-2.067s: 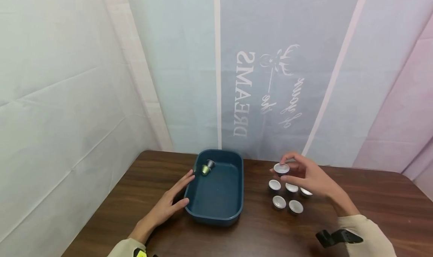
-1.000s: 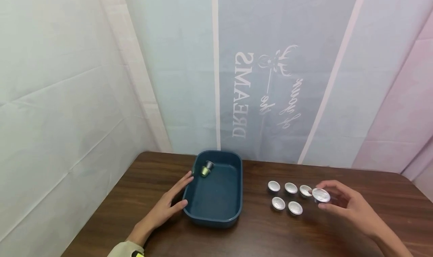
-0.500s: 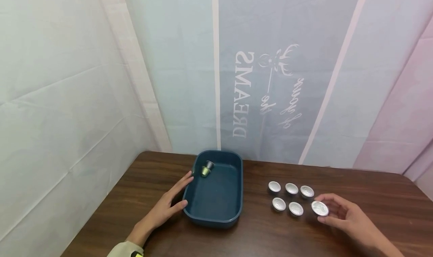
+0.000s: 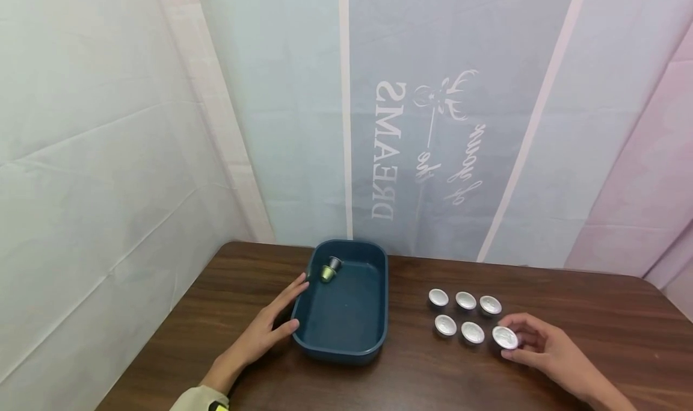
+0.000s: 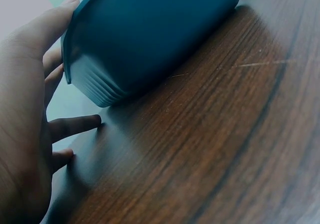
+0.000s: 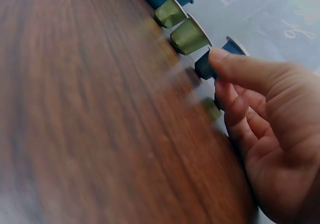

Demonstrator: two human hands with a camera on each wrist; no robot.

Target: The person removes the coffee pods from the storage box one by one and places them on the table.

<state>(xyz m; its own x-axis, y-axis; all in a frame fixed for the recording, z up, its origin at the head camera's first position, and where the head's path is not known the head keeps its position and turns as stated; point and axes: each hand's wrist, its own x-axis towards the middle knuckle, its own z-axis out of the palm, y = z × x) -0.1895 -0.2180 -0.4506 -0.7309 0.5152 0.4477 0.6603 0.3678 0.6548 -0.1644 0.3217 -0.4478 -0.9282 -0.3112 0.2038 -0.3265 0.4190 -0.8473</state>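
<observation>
I see right hand (image 4: 541, 348), grip narrowed round rim of foil-topped capsule (image 4: 505, 337), just right of near-row capsule (image 4: 473, 333); rim pinch probably lets foil face up. Left hand (image 4: 262, 331), fingers spread, touches left side of blue tray (image 4: 346, 315), perhaps steadying it.

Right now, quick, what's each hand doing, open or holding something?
Left hand: open, touching the blue bin.
Right hand: closed, holding a foil-topped capsule.

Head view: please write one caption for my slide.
Left hand touches a blue tray holding two capsules; right hand pinches a capsule near five others.
</observation>
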